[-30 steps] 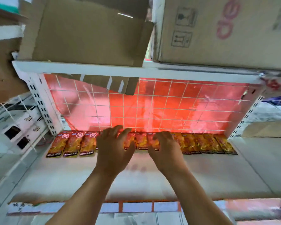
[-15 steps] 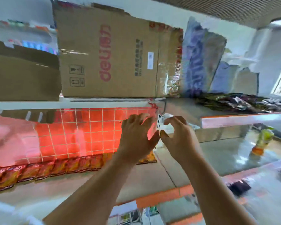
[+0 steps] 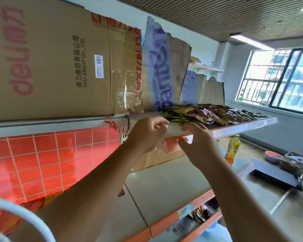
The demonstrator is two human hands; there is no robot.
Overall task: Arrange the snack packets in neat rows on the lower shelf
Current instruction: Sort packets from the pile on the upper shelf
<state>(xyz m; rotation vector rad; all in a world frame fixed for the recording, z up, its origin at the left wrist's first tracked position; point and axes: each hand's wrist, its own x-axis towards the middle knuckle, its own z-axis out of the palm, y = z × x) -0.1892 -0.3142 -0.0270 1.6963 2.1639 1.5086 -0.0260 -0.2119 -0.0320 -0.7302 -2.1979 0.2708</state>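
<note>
A heap of dark and yellow snack packets (image 3: 210, 113) lies on the upper right shelf (image 3: 238, 127). My left hand (image 3: 145, 135) is raised just left of the heap, fingers loosely curled, holding nothing. Below the heap's near end, my right hand (image 3: 198, 142) hovers at the shelf's front edge with relaxed fingers and nothing in it. The lower shelf (image 3: 164, 186) stretches beneath my arms. At its far left, against the red wire back panel, part of the orange packet row (image 3: 33, 205) shows blurred; my left arm hides the remainder.
A large deli cardboard box (image 3: 51, 58) and torn cardboard sheets (image 3: 166, 70) stand on the top level. A yellow drink bottle (image 3: 233, 148) stands further right on the lower level. A dark scale (image 3: 276, 173) and a pink bowl (image 3: 273, 156) sit beyond. More packets (image 3: 199, 214) lie on a shelf below.
The view has swung right and up, from the orange packet row to the upper right shelf. Both hands left the row and rose to the heap of packets there.
</note>
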